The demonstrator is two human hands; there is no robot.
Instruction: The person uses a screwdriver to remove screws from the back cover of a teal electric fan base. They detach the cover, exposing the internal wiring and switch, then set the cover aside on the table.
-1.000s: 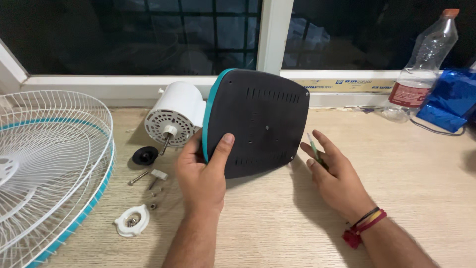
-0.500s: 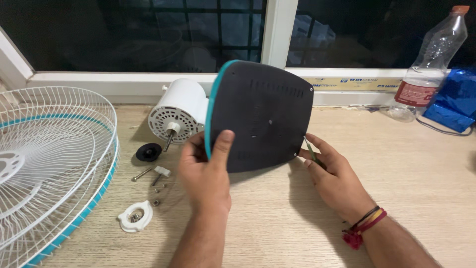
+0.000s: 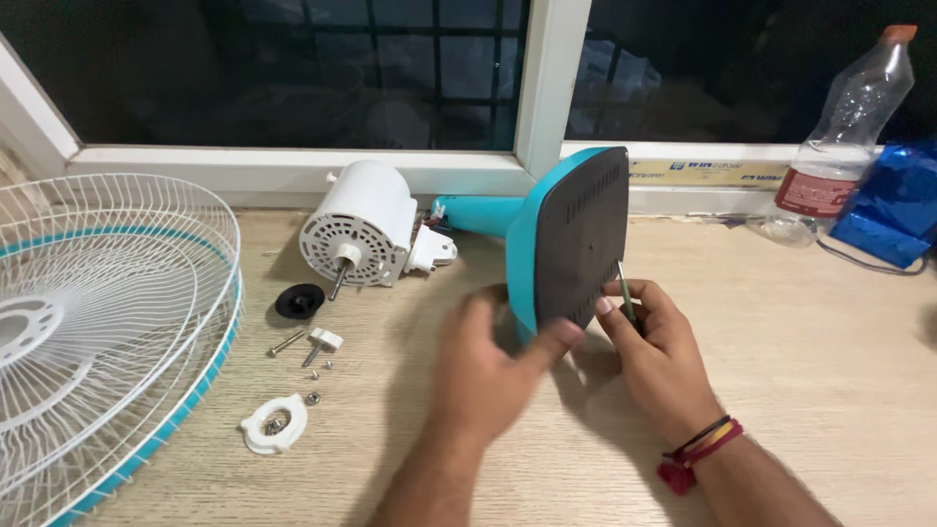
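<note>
- Fan base (image 3: 576, 239) — teal rim, dark underside, tipped on edge mid-table; neck runs toward white motor housing (image 3: 361, 222).
- Left hand (image 3: 493, 366) — blurred, clamped on base's lower edge.
- Right hand (image 3: 656, 346) — closed on thin screwdriver (image 3: 625, 291), tip at base's edge; handle hidden.
- Wire grille (image 3: 107, 322) — cut off at left.
- Screws (image 3: 310, 366) — small, hard to make out.

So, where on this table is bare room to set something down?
Bare wood lies right of the right hand, up to the plastic bottle and blue bag, and along the near edge. It is crowded between the fan grille and left hand: screws, white ring.
</note>
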